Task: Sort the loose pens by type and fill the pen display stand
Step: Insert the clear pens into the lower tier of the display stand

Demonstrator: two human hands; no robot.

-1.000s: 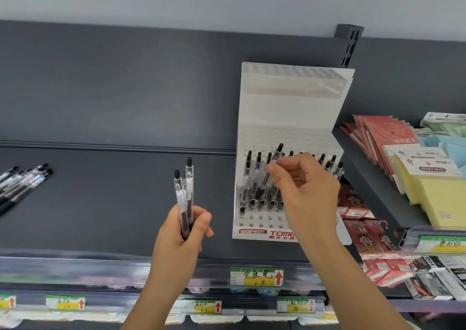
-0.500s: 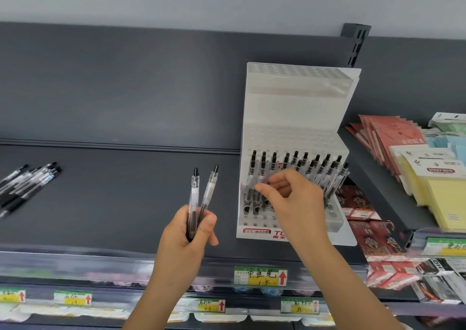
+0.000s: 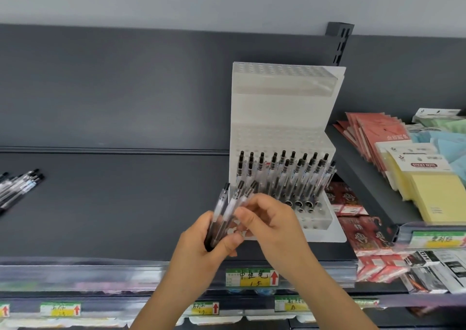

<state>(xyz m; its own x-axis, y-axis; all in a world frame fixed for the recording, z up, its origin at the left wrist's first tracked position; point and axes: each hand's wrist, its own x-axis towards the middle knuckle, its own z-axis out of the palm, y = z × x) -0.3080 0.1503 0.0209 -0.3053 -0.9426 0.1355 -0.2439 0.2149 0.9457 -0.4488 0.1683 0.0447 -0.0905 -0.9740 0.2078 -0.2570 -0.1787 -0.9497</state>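
dark grey shelf [image 3: 113, 216] with grey back panel [image 3: 126, 90], slotted upright [image 3: 339, 42] top right. right side shelf: yellow sticky notes [image 3: 436, 193], red packets [image 3: 378, 130] behind them, blue and green pads [image 3: 443, 140] beside. green-yellow price tag [image 3: 252, 276] with red arrow on front rail.

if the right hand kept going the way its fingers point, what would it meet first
The pens in the left hand; the right hand points left, and its fingers seem to touch them.

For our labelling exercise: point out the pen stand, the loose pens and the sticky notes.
pen stand [image 3: 282, 108]: head view, blank back panel.
loose pens [image 3: 23, 184]: head view, barrels.
sticky notes [image 3: 438, 197]: head view, yellow top sheet.
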